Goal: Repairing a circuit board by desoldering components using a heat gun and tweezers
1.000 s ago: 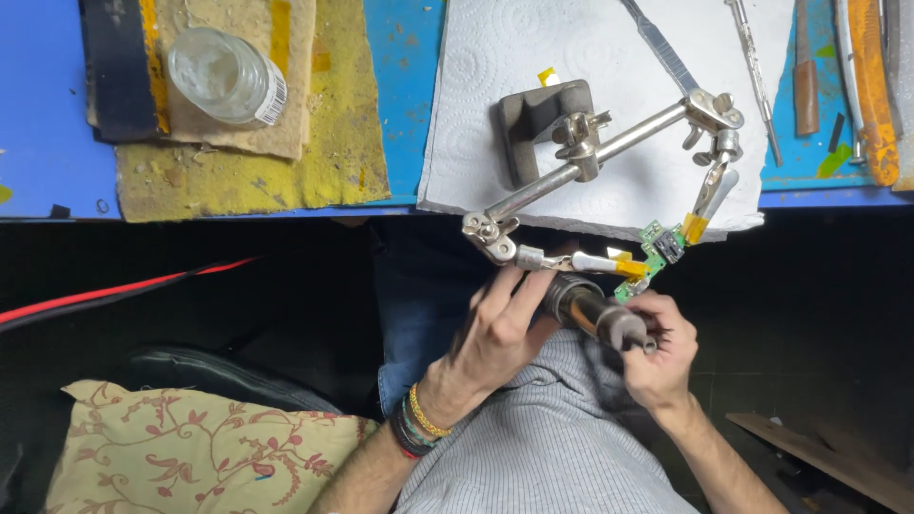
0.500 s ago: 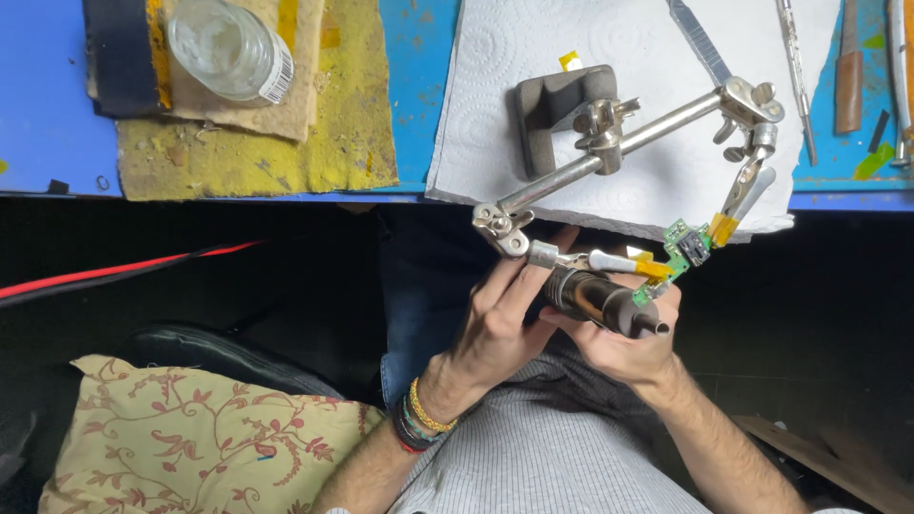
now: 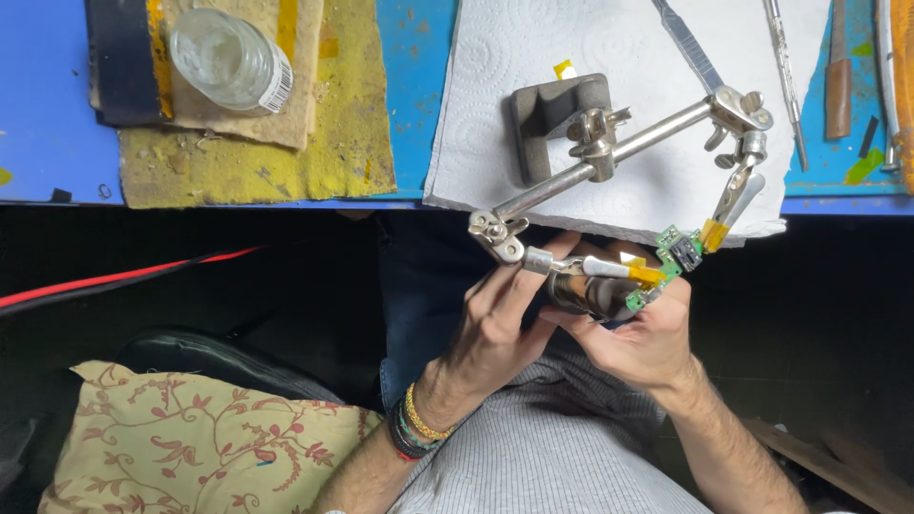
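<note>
Left hand (image 3: 495,328) fingers (image 3: 514,281) are extended and loosely together, tips resting on the lower clip arm (image 3: 533,259) of the helping-hands stand just below its joint. Right hand (image 3: 640,338) fingers curl around a dark cylindrical tool (image 3: 586,293), barrel gripped; I cannot tell the tool's exact kind, since its tip is hidden behind the clips. Small green circuit board (image 3: 671,257) hangs in the air past the front edge of the blue workbench (image 3: 414,95), over the lap, held by 2 alligator clips with yellow tape on the jaws, 1 at each end. Stand's dark base (image 3: 552,119) sits on a white paper towel (image 3: 495,114) near that front edge.

Risks, as judgement:
- Board is clipped at its ends only; a push from the tool likely twists it or pops it out, and it drops to the lap.
- Arms overhang the edge; pressing down on the clip arm could tip the base forward.
- Loose joint could swing under finger pressure.

Glass jar (image 3: 224,57) lies on a yellow cloth (image 3: 333,143) toward the back left corner, well apart. Tweezers (image 3: 785,76) and hand tools lie at the back right.
</note>
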